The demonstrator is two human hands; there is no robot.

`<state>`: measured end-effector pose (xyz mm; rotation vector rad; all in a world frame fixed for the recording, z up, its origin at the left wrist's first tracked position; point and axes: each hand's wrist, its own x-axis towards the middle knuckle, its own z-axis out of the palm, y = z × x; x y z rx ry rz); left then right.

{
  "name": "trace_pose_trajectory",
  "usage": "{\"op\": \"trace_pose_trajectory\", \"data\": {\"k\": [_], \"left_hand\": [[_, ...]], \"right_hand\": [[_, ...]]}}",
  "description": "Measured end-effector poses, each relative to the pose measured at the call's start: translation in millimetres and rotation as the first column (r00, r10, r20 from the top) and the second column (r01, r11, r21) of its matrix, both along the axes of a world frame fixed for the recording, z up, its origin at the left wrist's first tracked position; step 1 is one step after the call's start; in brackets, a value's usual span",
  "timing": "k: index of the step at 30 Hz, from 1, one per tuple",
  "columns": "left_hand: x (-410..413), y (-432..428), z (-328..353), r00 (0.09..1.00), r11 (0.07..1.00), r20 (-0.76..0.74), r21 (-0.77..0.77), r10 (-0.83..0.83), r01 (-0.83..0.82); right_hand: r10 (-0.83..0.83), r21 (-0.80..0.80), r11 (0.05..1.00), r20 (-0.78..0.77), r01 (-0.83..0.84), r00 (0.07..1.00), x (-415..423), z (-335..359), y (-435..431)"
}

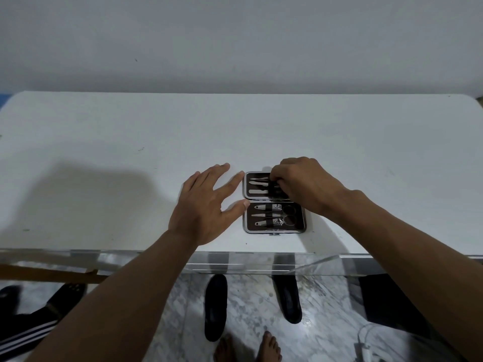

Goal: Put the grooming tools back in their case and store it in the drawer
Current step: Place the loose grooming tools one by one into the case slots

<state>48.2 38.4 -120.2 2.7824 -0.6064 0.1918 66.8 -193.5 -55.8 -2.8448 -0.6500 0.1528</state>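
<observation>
A small dark grooming case (274,229) lies open flat on the white table top (235,131), near its front edge. Its near half holds two nail clippers (269,206), a file and small scissors (289,210) under elastic straps. The far half holds several slim metal tools (257,183). My right hand (300,184) rests over the right part of the far half, fingertips pinched on a tool at the strap; that tool is mostly hidden. My left hand (206,205) lies flat with spread fingers, its thumb and forefinger touching the case's left edge.
A clear acrylic drawer front (261,262) runs below the table's front edge. On the marble floor beneath lie two black slippers (215,307), my bare feet (248,346), a white cable (366,343) and someone's striped trouser leg (23,333) at the left.
</observation>
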Motion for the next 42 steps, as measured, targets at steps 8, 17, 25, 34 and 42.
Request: {"op": "trace_pose_trajectory", "data": {"k": [8,17,25,34,42], "left_hand": [[0.3,0.2,-0.7,1.0,1.0,-0.014,0.014,0.004,-0.004],[1.7,0.0,0.4,0.998,0.998,-0.055,0.053,0.019,-0.016],[0.1,-1.7,5.7,0.997,0.998,-0.078,0.068,0.016,-0.011],[0.2,-5.6,19.3,0.973,1.0,-0.231,0.024,0.01,-0.005],[-6.6,-20.6,47.3,0.871,0.969,-0.476,-0.134,0.121,-0.208]], "right_hand": [[-0.047,0.06,0.997,-0.023,0.048,0.999,-2.9,0.4,-0.9],[-0.206,0.193,0.96,0.008,0.201,0.979,-16.4,9.6,-6.3],[-0.541,0.116,0.807,-0.247,0.579,0.804,-40.3,14.3,-17.0],[-0.551,0.201,0.682,-0.49,0.703,0.675,-68.6,8.9,-1.0],[-0.592,0.29,0.601,-0.465,0.745,0.658,-68.0,2.2,14.8]]}}
